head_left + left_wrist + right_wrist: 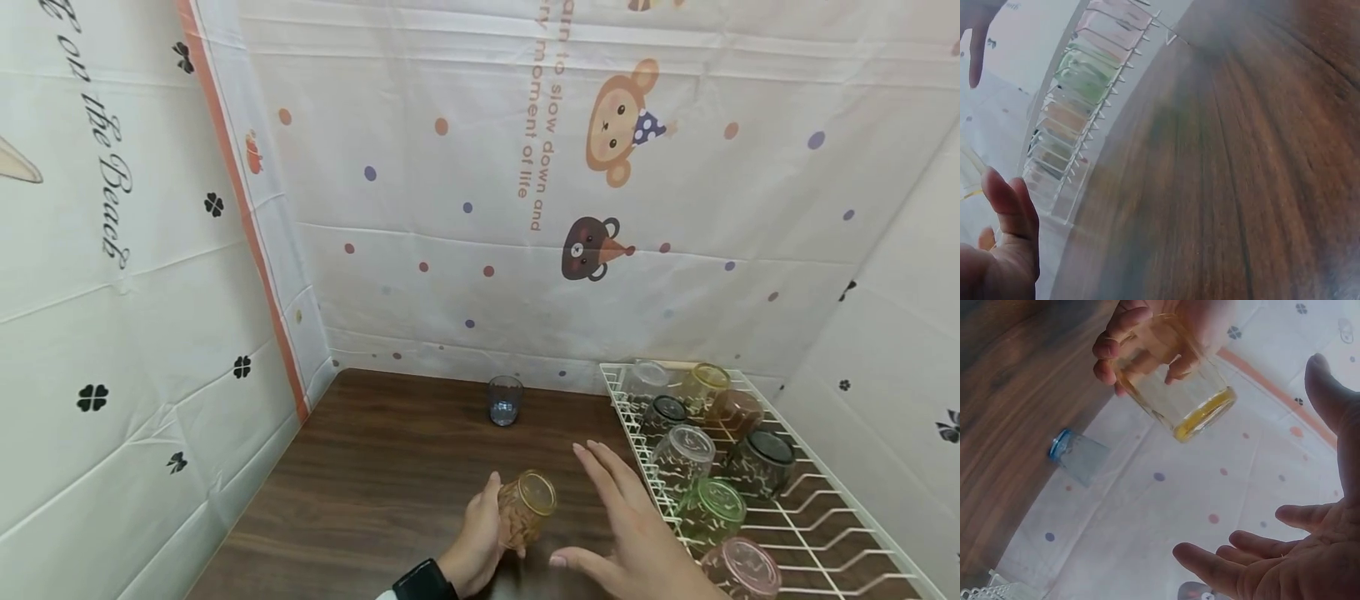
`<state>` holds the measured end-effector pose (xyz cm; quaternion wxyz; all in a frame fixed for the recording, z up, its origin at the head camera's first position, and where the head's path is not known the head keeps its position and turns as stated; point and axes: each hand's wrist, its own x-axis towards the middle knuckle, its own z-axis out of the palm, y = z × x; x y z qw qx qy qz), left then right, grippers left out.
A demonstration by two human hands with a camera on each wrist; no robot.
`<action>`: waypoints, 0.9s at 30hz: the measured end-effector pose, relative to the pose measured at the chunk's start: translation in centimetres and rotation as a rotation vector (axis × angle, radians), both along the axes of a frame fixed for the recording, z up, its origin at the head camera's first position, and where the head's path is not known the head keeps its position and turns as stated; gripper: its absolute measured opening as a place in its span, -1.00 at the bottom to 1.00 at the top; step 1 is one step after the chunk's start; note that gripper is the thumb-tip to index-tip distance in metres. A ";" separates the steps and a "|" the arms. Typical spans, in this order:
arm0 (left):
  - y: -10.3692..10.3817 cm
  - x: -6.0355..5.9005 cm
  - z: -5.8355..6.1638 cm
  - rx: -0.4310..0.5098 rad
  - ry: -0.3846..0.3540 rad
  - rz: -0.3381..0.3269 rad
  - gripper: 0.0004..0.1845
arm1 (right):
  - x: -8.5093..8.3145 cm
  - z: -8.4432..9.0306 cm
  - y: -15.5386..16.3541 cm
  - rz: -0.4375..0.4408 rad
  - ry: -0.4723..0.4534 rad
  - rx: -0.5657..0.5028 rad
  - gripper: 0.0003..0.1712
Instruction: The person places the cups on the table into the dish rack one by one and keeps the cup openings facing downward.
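left hand (480, 533) fingers grip amber glass (527, 508) | right hand (637, 533) fingers spread, empty | blue glass (504, 400) on counter (375, 483) | about eight glasses remain in rack (817, 508)

Curtained booth: cartoon sheets (600, 208), wooden table (360, 483)

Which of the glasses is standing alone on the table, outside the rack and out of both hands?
The blue glass near the back wall; the amber glass is held, and the rest sit in the wire rack.

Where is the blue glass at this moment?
In the head view the blue glass stands alone on the wooden table, near the back wall, left of the white wire rack and beyond the amber glass.
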<state>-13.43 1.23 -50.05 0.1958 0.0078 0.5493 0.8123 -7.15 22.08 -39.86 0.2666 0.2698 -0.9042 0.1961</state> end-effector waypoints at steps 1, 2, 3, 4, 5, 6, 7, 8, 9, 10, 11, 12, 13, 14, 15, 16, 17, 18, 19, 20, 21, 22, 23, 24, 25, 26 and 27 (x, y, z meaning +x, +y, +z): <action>0.0 0.0 0.0 0.004 -0.003 -0.004 -0.32 | 0.0 0.0 0.0 -0.001 0.007 0.004 0.42; 0.0 0.0 0.1 0.007 -0.002 -0.010 -0.31 | -0.1 0.0 -0.1 -0.002 0.013 0.007 0.42; 0.1 0.0 0.1 0.010 0.001 -0.015 -0.31 | -0.1 0.0 -0.2 0.002 0.022 0.009 0.42; 0.1 0.1 0.3 0.013 0.003 -0.022 -0.31 | -0.1 0.1 -0.3 0.001 0.022 0.010 0.41; 0.2 0.2 0.4 0.017 0.006 -0.027 -0.32 | -0.1 0.1 -0.4 0.000 0.018 0.011 0.40; 0.3 0.3 0.5 0.016 0.010 -0.033 -0.32 | 0.0 0.1 -0.6 0.001 0.009 0.012 0.39; 0.4 0.4 0.7 0.016 0.015 -0.039 -0.32 | 0.0 0.2 -0.7 0.002 -0.004 0.012 0.38; 0.4 0.6 0.9 0.016 0.018 -0.046 -0.32 | 0.0 0.2 -0.8 0.001 -0.018 0.013 0.36; 0.5 0.7 1.0 0.019 0.021 -0.054 -0.32 | 0.1 0.2 -1.0 0.000 -0.037 0.013 0.35; 0.5 1.0 1.2 0.026 0.023 -0.063 -0.33 | 0.1 0.2 -1.1 0.000 -0.063 0.012 0.34; 0.6 1.2 1.4 0.037 0.027 -0.073 -0.33 | 0.1 0.2 -1.2 0.003 -0.091 0.010 0.32; 0.7 1.4 1.6 0.052 0.032 -0.080 -0.33 | 0.2 0.2 -1.3 0.006 -0.120 0.005 0.30; 0.8 1.5 1.8 0.069 0.034 -0.091 -0.34 | 0.2 0.2 -1.4 0.009 -0.147 -0.004 0.27; 0.9 1.7 2.0 0.085 0.035 -0.108 -0.35 | 0.2 0.2 -1.5 0.012 -0.167 -0.011 0.24; 1.0 1.9 2.3 0.106 0.037 -0.127 -0.36 | 0.2 0.1 -1.5 0.023 -0.180 -0.016 0.21; 1.1 2.1 2.5 0.130 0.035 -0.144 -0.37 | 0.2 0.0 -1.6 0.038 -0.193 -0.024 0.16; 1.3 2.2 2.6 0.155 0.032 -0.163 -0.37 | 0.2 0.0 -1.6 0.059 -0.206 -0.036 0.11; 1.3 2.4 2.8 0.178 0.028 -0.185 -0.37 | 0.2 -0.1 -1.6 0.073 -0.194 -0.039 0.06; 1.4 2.5 3.0 0.197 0.021 -0.205 -0.37 | 0.2 -0.2 -1.6 0.091 -0.179 -0.042 0.01; 1.4 2.6 3.1 0.217 0.016 -0.222 -0.37 | 0.1 -0.4 -1.6 0.110 -0.160 -0.043 -0.03; 1.5 2.7 3.2 0.237 0.009 -0.234 -0.37 | 0.1 -0.5 -1.6 0.128 -0.141 -0.045 -0.06; 1.5 2.8 3.3 0.249 0.005 -0.238 -0.38 | 0.1 -0.6 -1.6 0.144 -0.133 -0.052 -0.09; 1.5 2.9 3.3 0.256 0.002 -0.240 -0.38 | 0.1 -0.7 -1.6 0.154 -0.118 -0.056 -0.11; 1.5 3.0 3.3 0.259 0.000 -0.242 -0.38 | 0.1 -0.8 -1.7 0.157 -0.100 -0.054 -0.11; 1.5 3.0 3.3 0.259 -0.003 -0.241 -0.38 | 0.1 -0.9 -1.6 0.170 -0.107 -0.063 -0.12; 1.5 3.0 3.3 0.257 -0.004 -0.242 -0.38 | 0.1 -1.0 -1.6 0.180 -0.116 -0.069 -0.13; 1.5 3.1 3.3 0.255 -0.002 -0.241 -0.38 | 0.1 -1.0 -1.6 0.190 -0.130 -0.077 -0.13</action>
